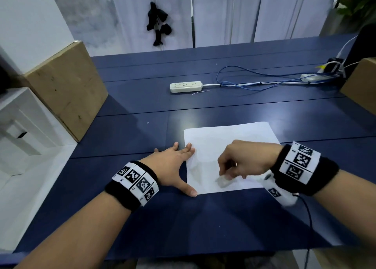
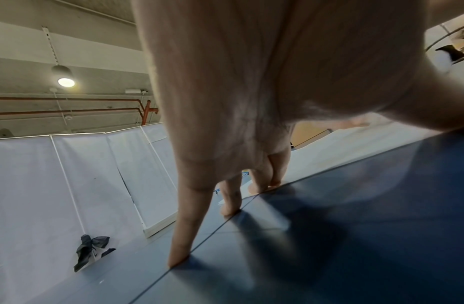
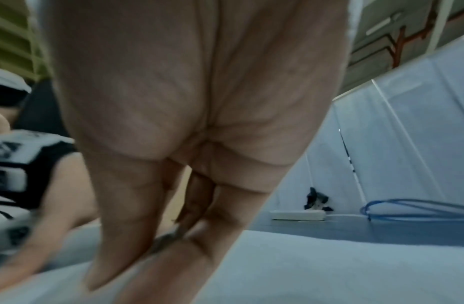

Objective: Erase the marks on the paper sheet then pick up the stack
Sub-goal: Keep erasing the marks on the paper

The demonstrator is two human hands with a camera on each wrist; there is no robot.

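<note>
A thin stack of white paper (image 1: 230, 138) lies on the blue table (image 1: 142, 217), right of centre, with faint grey marks (image 1: 195, 168) near its left side. My left hand (image 1: 179, 167) lies flat with fingers spread; two fingertips and the thumb rest on the stack's left edge. My right hand (image 1: 240, 162) pinches a small white eraser (image 1: 222, 181) and holds it down on the sheet near its front edge. In the left wrist view the left hand (image 2: 251, 102) has straight fingers on the table beside the paper (image 2: 342, 148). The right hand (image 3: 186, 144) hides the eraser above the paper (image 3: 329, 267).
A white power strip (image 1: 186, 86) and looped blue cables (image 1: 254, 79) lie behind the paper. Cardboard boxes stand at the left (image 1: 67, 89) and right (image 1: 360, 85) table edges. A white box (image 1: 20, 122) sits off the left side. A black cable (image 1: 308, 217) hangs from my right wrist.
</note>
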